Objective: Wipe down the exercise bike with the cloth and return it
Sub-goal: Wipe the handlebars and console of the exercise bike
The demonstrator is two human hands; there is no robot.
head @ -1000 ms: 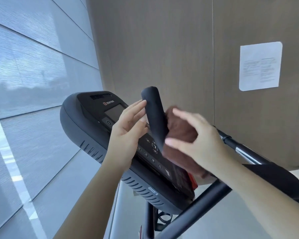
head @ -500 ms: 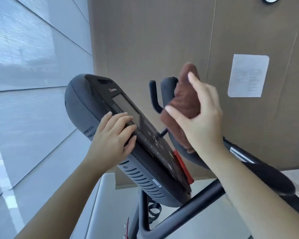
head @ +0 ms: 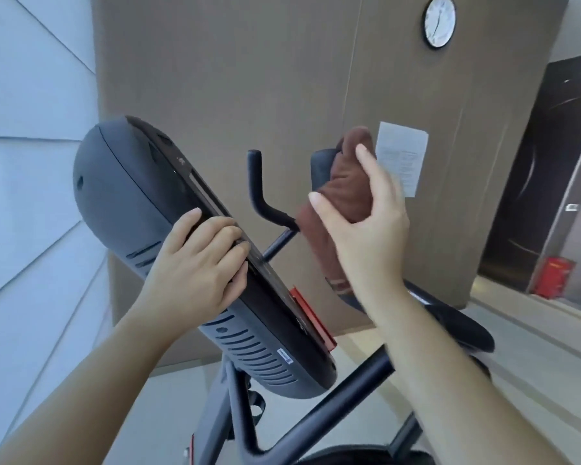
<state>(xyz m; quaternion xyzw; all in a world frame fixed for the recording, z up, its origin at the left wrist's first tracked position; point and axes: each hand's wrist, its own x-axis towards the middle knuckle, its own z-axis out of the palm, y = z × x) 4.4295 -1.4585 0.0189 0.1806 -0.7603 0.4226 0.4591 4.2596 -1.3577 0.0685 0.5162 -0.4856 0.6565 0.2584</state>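
- The brown cloth point(head: 344, 196), a soft napped terry bunched into thick folds, is now riding higher on the padded right handlebar grip point(head: 321, 166) than half a second ago, its top fold cresting the grip's tip while a striped hem is hanging at the lower end
- The right hand point(head: 366, 223) is clenching around the cloth, thumb on the near side and fingers curled over the far side, pressing it onto the grip; the blur suggests a stroke under way
- Compared with a second ago, when the cloth was lower beside the console, the wiping is moving up the grip, so this handle looks close to done while most of the bike is likely still waiting
- The left hand point(head: 198, 266) is now lying across the edge of the exercise bike console point(head: 141, 209), fingers bent over its glossy black face and grasping it, apparently steadying the machine
- The console is showing a rounded matte grey plastic shell with slotted vents and a red tab point(head: 311, 313) at its lower end
- A thin bent black bar point(head: 259, 193) is rising between console and cloth, and smooth black frame tubes point(head: 332, 401) are crossing below
- Behind, a paper notice point(head: 405, 156) and a round wall clock point(head: 439, 21) are hanging on the brown panelled wall
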